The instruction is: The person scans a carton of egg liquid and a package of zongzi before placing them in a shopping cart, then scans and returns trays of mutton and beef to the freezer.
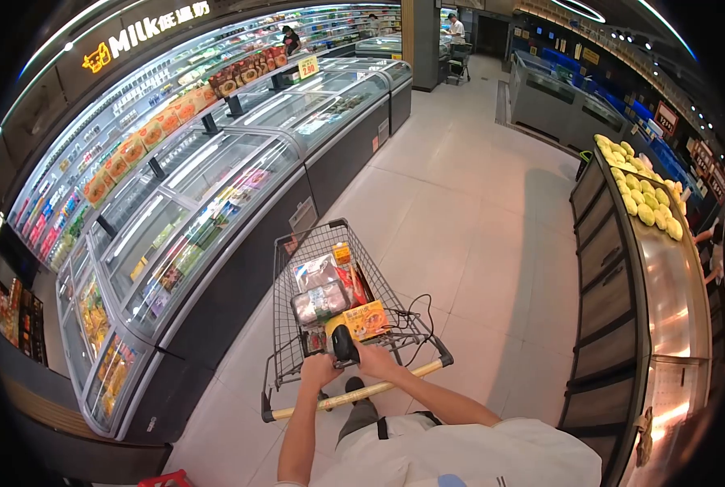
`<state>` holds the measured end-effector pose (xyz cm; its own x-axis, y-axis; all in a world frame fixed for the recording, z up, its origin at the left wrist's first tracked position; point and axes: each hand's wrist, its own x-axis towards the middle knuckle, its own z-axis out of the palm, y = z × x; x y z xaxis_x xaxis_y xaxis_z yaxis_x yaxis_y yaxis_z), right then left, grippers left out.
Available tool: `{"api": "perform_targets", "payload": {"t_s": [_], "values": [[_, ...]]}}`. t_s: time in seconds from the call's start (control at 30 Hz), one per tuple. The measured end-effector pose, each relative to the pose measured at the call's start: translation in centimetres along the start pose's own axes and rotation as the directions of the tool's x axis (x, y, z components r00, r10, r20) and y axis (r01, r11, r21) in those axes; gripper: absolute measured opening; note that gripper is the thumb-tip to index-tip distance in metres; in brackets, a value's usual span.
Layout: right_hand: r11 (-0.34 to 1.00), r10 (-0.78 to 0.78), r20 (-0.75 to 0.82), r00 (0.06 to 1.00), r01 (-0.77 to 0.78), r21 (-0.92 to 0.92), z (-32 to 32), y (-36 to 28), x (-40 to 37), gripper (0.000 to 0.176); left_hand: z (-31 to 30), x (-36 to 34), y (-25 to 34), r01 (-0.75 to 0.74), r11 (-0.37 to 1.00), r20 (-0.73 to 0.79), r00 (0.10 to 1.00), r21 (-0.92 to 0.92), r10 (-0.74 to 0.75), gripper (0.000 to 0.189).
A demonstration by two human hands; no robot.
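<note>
A wire shopping cart [283, 268] stands in front of me, its yellow handle bar [415, 372] under my forearms. Past the bar, my right hand [376, 360] is closed against a black rounded device [345, 344]. Close beside it, my left hand [319, 370] is curled shut; what its fingers grip is hidden. In the basket lie a yellow food box [366, 320], a plastic-wrapped tray pack [320, 303], a clear pack [315, 272], a red packet [353, 284] and a small orange carton [341, 252]. A black cable [429, 312] loops over the cart's right side.
Glass-topped freezers [216, 203] line the left, with refrigerated shelves behind. To the right is a produce stand [614, 268] bearing yellow-green fruit [645, 195]. A tiled aisle [468, 203] runs ahead to a pillar [423, 49]; a person [455, 28] and another cart [458, 63] are beyond.
</note>
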<state>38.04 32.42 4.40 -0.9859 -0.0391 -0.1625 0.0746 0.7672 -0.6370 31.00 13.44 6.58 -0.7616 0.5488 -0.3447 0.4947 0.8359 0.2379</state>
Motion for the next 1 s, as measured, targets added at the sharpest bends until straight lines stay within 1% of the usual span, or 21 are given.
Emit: {"api": "perform_targets", "payload": {"t_s": [0.03,0.13,0.23,0.37,0.43,0.6,0.7,0.73,0.77,0.83,0.87,0.97,1.0], "values": [[1.0,0.008,-0.007,1.0,-0.008,0.007,-0.1,0.5,1.3,0.068,-0.4,1.2,-0.3,-0.015,1.0,0.006,1.0,0.005,0.015,0.031],[0.997,0.073,-0.027,0.997,-0.073,-0.01,-1.1,0.9,3.8,0.068,-0.3,4.8,-2.0,-0.126,0.991,-0.064,0.99,-0.035,0.123,0.03],[0.99,0.139,-0.048,0.989,-0.14,-0.012,-1.7,0.5,5.9,0.069,-0.5,8.1,-3.6,-0.177,0.984,-0.063,0.982,-0.012,0.176,0.029],[0.987,0.16,-0.096,0.982,-0.162,-0.013,-2.2,1.9,9.3,0.066,-1.2,13.2,-4.6,-0.263,0.964,-0.081,0.961,0.024,0.264,0.031],[0.981,0.189,-0.101,0.977,-0.192,-0.016,-2.1,2.5,10.3,0.064,-2.0,14.3,-5.0,-0.275,0.961,-0.038,0.96,0.034,0.276,0.032],[0.969,0.24,-0.138,0.961,-0.245,-0.019,-4.7,2.8,13.6,0.063,-2.3,19.2,-5.2,-0.321,0.947,-0.102,0.941,0.022,0.322,0.031],[0.961,0.272,-0.121,0.955,-0.275,-0.01,-5.2,3.7,15.5,0.068,-3.3,21.3,-5.4,-0.34,0.94,-0.113,0.933,0.039,0.342,0.031],[0.961,0.273,-0.117,0.955,-0.276,-0.008,-4.4,4.6,16.6,0.069,-3.0,22.2,-6.1,-0.339,0.94,-0.113,0.933,0.042,0.341,0.031],[0.957,0.286,-0.116,0.951,-0.29,-0.019,-5.1,5.3,17.1,0.073,-3.7,23.0,-5.4,-0.34,0.939,-0.113,0.933,0.043,0.343,0.031],[0.953,0.3,-0.113,0.947,-0.303,-0.008,-5.9,5.2,18.2,0.072,-4.6,24.3,-5.3,-0.336,0.941,-0.108,0.934,0.046,0.339,0.03],[0.95,0.311,-0.112,0.944,-0.312,0.003,-6.1,5.2,18.7,0.072,-4.9,24.9,-5.3,-0.336,0.94,-0.1,0.935,0.051,0.34,0.029],[0.956,0.294,-0.112,0.949,-0.293,0.024,-6.3,7.2,21.2,0.07,-4.9,27.8,-5.6,-0.31,0.951,0.024,0.951,0.022,0.309,0.027],[0.952,0.306,-0.117,0.945,-0.305,0.033,-6.4,7.1,22.0,0.065,-5.1,28.1,-6.1,-0.335,0.942,-0.091,0.939,-0.009,0.333,0.031]]}}
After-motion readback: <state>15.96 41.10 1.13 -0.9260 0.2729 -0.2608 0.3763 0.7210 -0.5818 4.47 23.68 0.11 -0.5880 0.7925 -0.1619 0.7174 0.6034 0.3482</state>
